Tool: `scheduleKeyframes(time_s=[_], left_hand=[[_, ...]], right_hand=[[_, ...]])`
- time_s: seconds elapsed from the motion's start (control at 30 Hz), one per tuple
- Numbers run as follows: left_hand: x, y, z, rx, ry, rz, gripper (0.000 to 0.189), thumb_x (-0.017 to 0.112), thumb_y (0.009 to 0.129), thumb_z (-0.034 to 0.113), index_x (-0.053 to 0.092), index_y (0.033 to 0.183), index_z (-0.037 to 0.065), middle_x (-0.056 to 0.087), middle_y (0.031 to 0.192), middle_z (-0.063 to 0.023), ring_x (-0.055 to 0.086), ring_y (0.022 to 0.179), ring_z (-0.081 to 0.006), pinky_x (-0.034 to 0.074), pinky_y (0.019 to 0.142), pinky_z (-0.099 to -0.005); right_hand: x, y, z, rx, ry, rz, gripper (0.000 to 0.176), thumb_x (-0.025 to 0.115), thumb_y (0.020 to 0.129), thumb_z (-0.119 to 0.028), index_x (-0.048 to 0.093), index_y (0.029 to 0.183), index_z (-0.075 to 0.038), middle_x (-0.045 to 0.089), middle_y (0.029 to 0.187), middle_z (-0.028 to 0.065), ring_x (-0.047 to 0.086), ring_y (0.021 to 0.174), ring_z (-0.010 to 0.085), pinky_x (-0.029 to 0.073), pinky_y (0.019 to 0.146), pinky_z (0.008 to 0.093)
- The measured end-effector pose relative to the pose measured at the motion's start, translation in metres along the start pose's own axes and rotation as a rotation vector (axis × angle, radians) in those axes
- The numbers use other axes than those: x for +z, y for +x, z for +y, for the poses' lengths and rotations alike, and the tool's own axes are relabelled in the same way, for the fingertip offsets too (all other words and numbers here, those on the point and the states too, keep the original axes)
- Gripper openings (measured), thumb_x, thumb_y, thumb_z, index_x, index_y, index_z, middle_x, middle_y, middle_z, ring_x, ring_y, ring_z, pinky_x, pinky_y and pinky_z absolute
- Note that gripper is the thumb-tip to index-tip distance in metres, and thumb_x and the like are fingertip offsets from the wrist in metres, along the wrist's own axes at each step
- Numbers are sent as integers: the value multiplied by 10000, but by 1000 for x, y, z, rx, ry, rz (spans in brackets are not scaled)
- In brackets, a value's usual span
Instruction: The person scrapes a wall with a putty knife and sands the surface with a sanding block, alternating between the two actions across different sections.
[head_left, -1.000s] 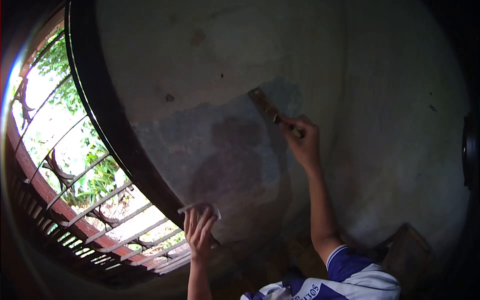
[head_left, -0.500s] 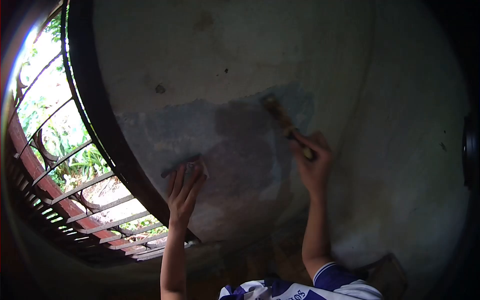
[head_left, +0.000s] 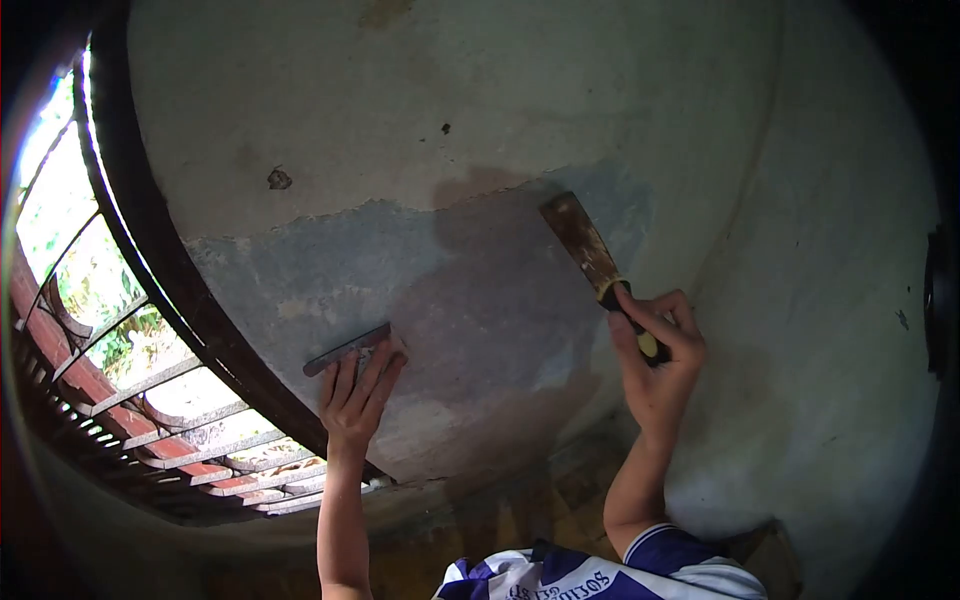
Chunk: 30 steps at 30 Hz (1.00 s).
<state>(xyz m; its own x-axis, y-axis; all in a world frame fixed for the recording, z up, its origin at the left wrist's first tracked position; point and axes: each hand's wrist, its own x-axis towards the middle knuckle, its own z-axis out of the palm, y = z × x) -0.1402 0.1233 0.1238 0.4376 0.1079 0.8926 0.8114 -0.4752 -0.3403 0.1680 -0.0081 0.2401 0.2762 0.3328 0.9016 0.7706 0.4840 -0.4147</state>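
Note:
In my right hand [head_left: 668, 350] is a putty knife [head_left: 585, 240] with a rust-brown blade and a black and yellow handle. Its blade points up and left, the tip over the upper edge of a grey bare patch [head_left: 480, 290] on the wall. My left hand [head_left: 360, 395] is lower and to the left, fingers extended over a flat tool with a straight dark edge [head_left: 347, 348]. That tool lies close against the grey patch, its lower part hidden by my fingers.
Pale wall paint [head_left: 560, 90] borders the patch along a ragged line, with a small chipped spot [head_left: 279, 179] above it. At left, a dark window frame [head_left: 170, 230] holds metal bars [head_left: 190, 418], greenery outside. A brown object [head_left: 770, 560] stands at lower right.
The putty knife has moved right and slightly down with my right hand and is no longer blurred. My left hand has shifted slightly left. The view has turned a little.

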Motion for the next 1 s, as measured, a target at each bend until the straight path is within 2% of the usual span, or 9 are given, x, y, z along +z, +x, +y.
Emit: scheduleKeyframes(time_s=[0.07,0.2,0.3,0.4,0.5,0.57,0.67,0.83,1.0], left_hand=[[7,-2,-1,35,-20,45,370,592,838,51,693,1140,240,595,1331,41,449,1329,-262,354,1107,-481],[5,3,1,7,-33,23,308,645,829,123,705,1109,237,606,1312,50,452,1326,-251,351,1116,-476],[2,0,-2,22,-35,19,280,663,824,143,719,1082,237,621,1289,50,463,1316,-244,357,1112,-472],[4,-4,4,12,-69,51,265,669,826,145,725,1068,238,638,1261,44,471,1309,-242,361,1109,-470],[2,5,1,7,-50,39,268,674,830,153,715,1081,239,650,1238,38,474,1307,-239,358,1111,-469],[-2,6,0,28,-34,27,266,673,835,159,709,1086,240,654,1230,35,476,1305,-237,355,1114,-465],[-3,5,-1,0,13,-8,296,689,835,256,682,1122,328,620,1277,122,492,1277,-155,352,1106,-347],[-5,5,1,1,6,10,314,673,826,265,679,1135,325,611,1285,133,505,1257,-144,344,1126,-346],[-9,8,0,-7,-22,8,314,669,823,273,681,1133,322,613,1276,144,523,1231,-135,351,1132,-337]], right_hand=[[24,10,3,39,13,-21,268,729,790,18,737,1048,-57,532,787,31,567,675,96,444,566,246],[18,4,-2,4,-8,-36,243,721,801,14,738,1037,-42,530,788,33,572,681,98,452,579,248],[6,-8,-4,83,44,-13,249,726,799,8,740,1040,-49,534,791,32,577,692,106,459,596,252],[38,1,-12,181,33,-24,255,734,799,-5,741,1048,-58,539,793,33,578,698,118,464,605,262],[19,-8,-17,69,-26,-22,261,737,799,-13,743,1054,-69,543,799,31,579,699,123,467,607,272],[13,-16,-23,69,-77,10,261,737,799,-12,743,1053,-69,546,798,35,580,699,125,468,608,274],[35,-2,-19,86,-34,8,269,738,796,-12,743,1058,-72,549,795,37,568,697,121,460,607,272],[20,-27,-20,140,-33,13,252,744,805,-37,743,1056,-64,543,782,27,535,692,106,435,603,259],[43,-9,-26,130,4,50,229,737,823,-53,740,1051,-52,518,759,16,508,675,89,416,593,251]])
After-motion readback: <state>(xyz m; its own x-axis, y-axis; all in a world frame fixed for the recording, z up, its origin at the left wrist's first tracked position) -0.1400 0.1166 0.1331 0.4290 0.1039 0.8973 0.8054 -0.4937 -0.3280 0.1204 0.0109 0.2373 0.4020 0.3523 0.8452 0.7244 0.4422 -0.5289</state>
